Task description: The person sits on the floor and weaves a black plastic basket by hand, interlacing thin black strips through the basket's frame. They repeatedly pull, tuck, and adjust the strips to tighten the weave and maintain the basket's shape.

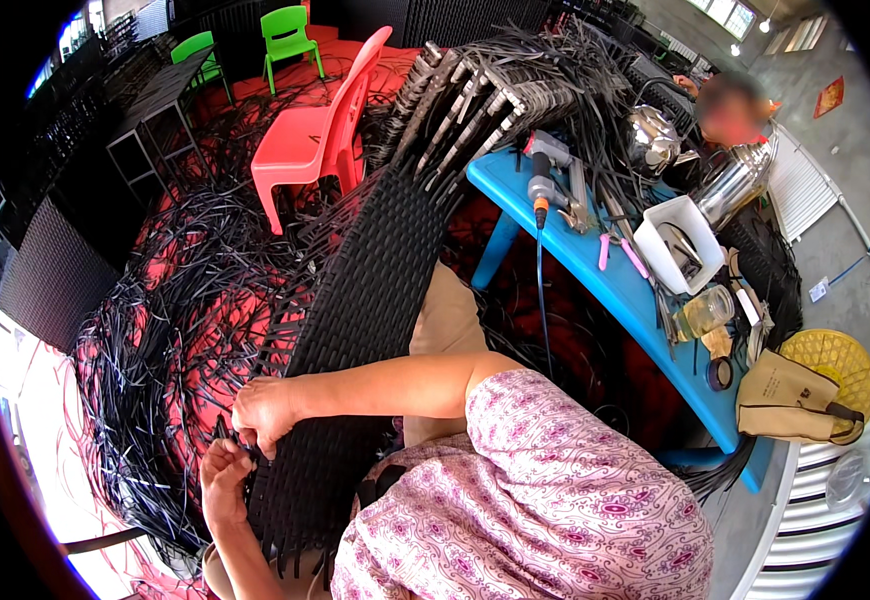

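Has right hand (267,410) and left hand (223,480) close together at the left edge of a long black panel woven from flat plastic strips (365,280). Shows fingers curled on both, right a little above left, fingertips nearly meeting. Cannot tell whether a strip is pinched between them, too small and partly hidden. Has right forearm crossing over the panel, left forearm coming up from the lower edge. Has the panel slanting across the lap, over tan trousers (445,320), with loose strip ends sticking out along the left side.

Shows a big tangle of loose shiny black strips (175,330) left of the panel, spread over a red floor (340,52). Beyond that, a red plastic chair (300,150) and two green plastic chairs (290,40). Near the panel's far end, a stack of woven frames (500,90).

To the right, a blue plastic table (610,290) bearing a grey-black hand tool with orange fitting (540,185), blue hose hanging off, plus pink-handled pliers (605,252), a white rectangular plastic bin (652,250) and a clear glass jar (705,312). Near the table's lower end, a tan bag (790,400) beside a round yellow lattice basket (835,350).
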`<state>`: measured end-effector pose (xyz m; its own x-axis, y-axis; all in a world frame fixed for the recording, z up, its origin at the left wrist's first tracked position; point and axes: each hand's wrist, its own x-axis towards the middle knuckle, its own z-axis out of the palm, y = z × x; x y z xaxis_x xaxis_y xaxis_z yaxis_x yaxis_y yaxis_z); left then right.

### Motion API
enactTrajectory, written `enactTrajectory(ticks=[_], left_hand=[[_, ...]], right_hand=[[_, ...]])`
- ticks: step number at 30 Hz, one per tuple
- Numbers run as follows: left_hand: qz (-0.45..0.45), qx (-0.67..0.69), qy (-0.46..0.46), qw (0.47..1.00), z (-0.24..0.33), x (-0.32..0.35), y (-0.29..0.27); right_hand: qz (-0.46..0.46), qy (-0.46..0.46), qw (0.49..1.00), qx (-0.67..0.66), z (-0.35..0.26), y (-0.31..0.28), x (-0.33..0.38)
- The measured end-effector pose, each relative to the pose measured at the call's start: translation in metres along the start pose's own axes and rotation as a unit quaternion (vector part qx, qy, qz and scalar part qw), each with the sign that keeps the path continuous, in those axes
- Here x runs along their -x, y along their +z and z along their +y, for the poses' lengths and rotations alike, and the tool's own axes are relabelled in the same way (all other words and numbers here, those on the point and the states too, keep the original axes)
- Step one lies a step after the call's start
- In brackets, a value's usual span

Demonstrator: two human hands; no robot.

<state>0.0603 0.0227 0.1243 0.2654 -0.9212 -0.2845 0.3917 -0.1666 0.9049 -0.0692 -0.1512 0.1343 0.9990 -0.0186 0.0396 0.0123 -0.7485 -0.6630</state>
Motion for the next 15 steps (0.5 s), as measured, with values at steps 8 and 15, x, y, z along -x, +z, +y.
enactTrajectory(ticks=[8, 15], left_hand=[[0.03, -0.046, 0.024, 0.998, 0.003, 0.006, 0.008], [0.035, -0.135, 0.036, 0.99, 0.001, 0.0, 0.022]], right_hand=[[0.004, 0.043, 0.999, -0.005, -0.006, -0.001, -0.001], [-0.106, 0.12, 0.987, 0.019, -0.001, -0.006, -0.023]])
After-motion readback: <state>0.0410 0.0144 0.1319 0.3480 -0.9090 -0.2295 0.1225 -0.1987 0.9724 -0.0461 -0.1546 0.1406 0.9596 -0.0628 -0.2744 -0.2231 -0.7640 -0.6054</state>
